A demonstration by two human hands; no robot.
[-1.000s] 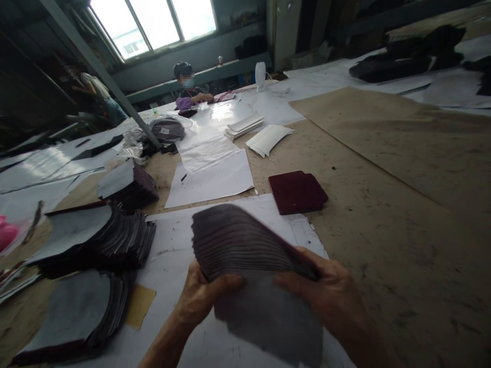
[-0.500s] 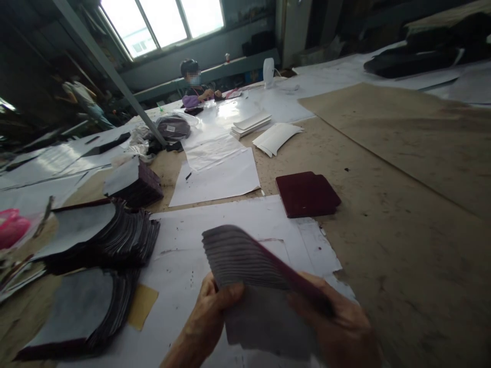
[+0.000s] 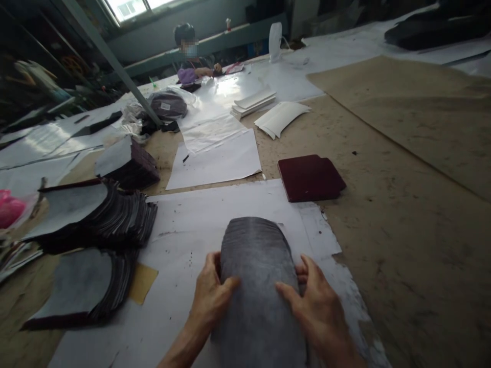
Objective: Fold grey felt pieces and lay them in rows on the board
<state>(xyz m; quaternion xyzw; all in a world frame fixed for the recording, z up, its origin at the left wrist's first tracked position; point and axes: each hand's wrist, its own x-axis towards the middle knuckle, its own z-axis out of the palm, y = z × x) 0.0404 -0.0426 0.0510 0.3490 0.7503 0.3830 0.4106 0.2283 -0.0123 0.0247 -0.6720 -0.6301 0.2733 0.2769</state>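
Grey stack (image 3: 261,296), near end cut off, fills the grip of left hand (image 3: 215,294) and right hand (image 3: 320,301), hiding some fingertips.

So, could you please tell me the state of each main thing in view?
Grey layered stack of thin sheets: between both hands, far edges stepped.
Left hand: at the left side, thumb on top.
Right hand: at the right side, bent, thumb on top.
Dark-red notched flat stack: lying flat.
Grey-topped dark front-left stack: curved.
White card-like pieces: lying overlapped.
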